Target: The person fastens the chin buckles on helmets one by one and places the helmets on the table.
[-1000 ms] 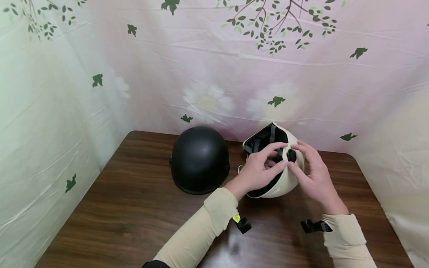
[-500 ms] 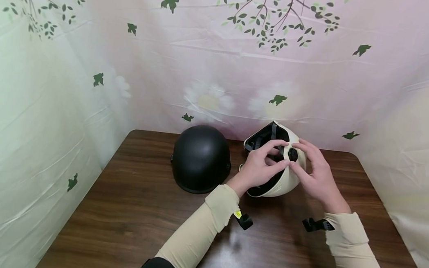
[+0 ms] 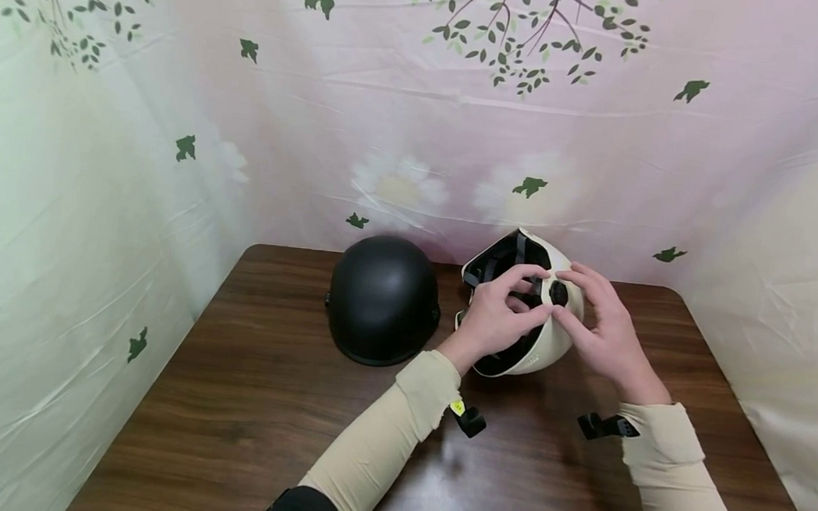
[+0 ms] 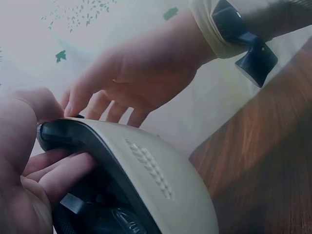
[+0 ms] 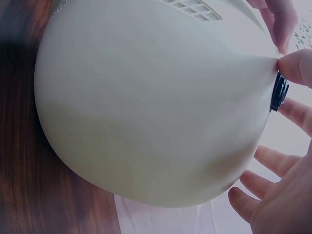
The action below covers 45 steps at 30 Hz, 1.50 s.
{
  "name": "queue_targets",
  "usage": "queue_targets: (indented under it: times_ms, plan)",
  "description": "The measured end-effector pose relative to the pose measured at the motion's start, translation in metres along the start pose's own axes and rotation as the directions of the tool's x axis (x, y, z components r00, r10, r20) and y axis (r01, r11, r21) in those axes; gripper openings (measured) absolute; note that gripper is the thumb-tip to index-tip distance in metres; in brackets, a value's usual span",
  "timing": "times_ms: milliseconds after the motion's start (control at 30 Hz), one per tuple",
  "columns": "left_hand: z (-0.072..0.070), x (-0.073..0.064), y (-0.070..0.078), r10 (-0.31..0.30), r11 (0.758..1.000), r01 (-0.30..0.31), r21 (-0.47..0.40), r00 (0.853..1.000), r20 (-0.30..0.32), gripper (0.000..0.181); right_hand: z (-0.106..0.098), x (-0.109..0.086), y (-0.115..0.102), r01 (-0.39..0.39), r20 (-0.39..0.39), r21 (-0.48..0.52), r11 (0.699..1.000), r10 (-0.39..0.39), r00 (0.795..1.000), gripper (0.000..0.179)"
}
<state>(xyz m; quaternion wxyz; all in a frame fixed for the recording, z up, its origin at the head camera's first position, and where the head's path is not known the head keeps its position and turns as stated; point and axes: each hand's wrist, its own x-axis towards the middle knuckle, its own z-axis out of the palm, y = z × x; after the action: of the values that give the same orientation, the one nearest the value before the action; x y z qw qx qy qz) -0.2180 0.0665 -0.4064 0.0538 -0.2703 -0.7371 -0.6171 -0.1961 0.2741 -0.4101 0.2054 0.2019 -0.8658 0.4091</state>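
A cream helmet [image 3: 551,344] lies on its side at the back right of the table, its dark lined opening turned left. My left hand [image 3: 495,314] grips its rim, fingers reaching inside against the lining and thumb at the edge, as the left wrist view shows. On the outside, my right hand [image 3: 604,338] holds the shell with curved, spread fingers. Its thumb and index finger frame a small round black fitting [image 5: 279,91] near the rim. The right wrist view has the smooth shell [image 5: 146,107] filling most of it, with the right fingertips at its edge.
A black helmet [image 3: 382,305] stands dome up just left of the cream one. The brown wooden table [image 3: 252,402] ends close behind both, against a printed cloth backdrop [image 3: 417,115]. More cloth hangs along both sides.
Both hands keep their places at the cream helmet's rim with barely any motion. The whole head view has shifted slightly.
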Motion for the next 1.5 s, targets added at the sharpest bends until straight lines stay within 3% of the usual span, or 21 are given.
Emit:
queue_targets:
  times_ms: [167, 433, 733, 1000, 1267, 1500]
  plan:
    - [0.0, -0.001, -0.001, -0.01, 1.0, 0.011, 0.011, 0.998, -0.063, 0.04, 0.001, 0.002, -0.001, 0.005, 0.011, 0.002, 1.0, -0.005, 1.0, 0.052]
    - [-0.007, -0.003, -0.002, -0.081, 0.977, 0.051, -0.207, 0.987, -0.139, 0.042, 0.004, 0.004, 0.0, 0.024, 0.03, -0.002, 1.0, -0.024, 0.999, 0.056]
    - [-0.016, -0.006, -0.008, -0.082, 0.94, 0.028, -0.341, 0.986, -0.146, 0.043, 0.002, 0.005, -0.002, -0.017, 0.065, 0.003, 1.0, 0.017, 0.998, 0.062]
    - [-0.024, -0.007, -0.017, -0.145, 0.863, 0.019, -0.504, 0.966, -0.212, 0.041, -0.003, 0.006, -0.002, -0.05, 0.062, 0.021, 0.998, 0.049, 0.997, 0.065]
    - [-0.028, -0.01, -0.025, -0.129, 0.805, -0.046, -0.592, 0.959, -0.251, 0.044, -0.001, 0.005, 0.004, -0.086, 0.089, 0.046, 0.995, 0.082, 0.993, 0.073]
    - [-0.032, -0.013, -0.031, -0.189, 0.72, -0.047, -0.692, 0.947, -0.261, 0.04, -0.001, 0.001, 0.01, -0.125, 0.13, 0.06, 0.99, 0.116, 0.985, 0.081]
